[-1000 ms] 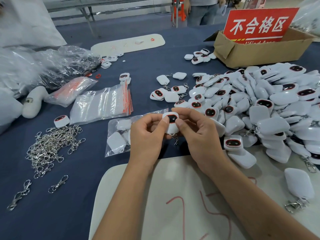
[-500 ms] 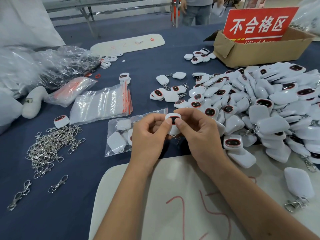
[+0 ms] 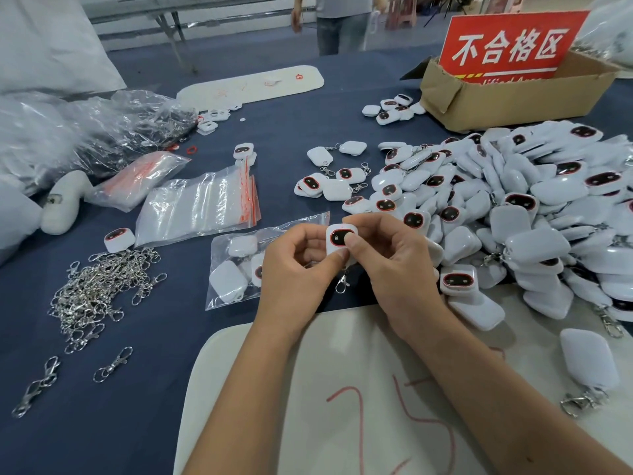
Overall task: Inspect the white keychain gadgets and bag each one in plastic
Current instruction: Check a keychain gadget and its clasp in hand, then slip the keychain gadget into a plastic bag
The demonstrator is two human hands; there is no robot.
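Both hands hold one white keychain gadget (image 3: pixel 337 240) upright at the middle of the view, its black red-rimmed face toward me and its metal clasp (image 3: pixel 342 283) hanging below. My left hand (image 3: pixel 294 269) pinches its left side. My right hand (image 3: pixel 394 258) grips its right side with the thumb pressed on the face. A big heap of white gadgets (image 3: pixel 507 214) covers the table to the right. A clear bag holding several gadgets (image 3: pixel 236 265) lies just left of my left hand. A stack of empty zip bags (image 3: pixel 202 204) lies beyond it.
A pile of loose metal clasps (image 3: pixel 99 289) lies at the left. A cardboard box (image 3: pixel 513 94) with a red sign (image 3: pixel 510 46) stands at the back right. Crumpled plastic bags (image 3: pixel 85 132) fill the far left. A white board (image 3: pixel 342 399) lies under my forearms. A person (image 3: pixel 339 22) stands beyond the table.
The gadget has been turned and raised slightly between my hands, so its face now points at me. My right thumb has shifted onto the face.
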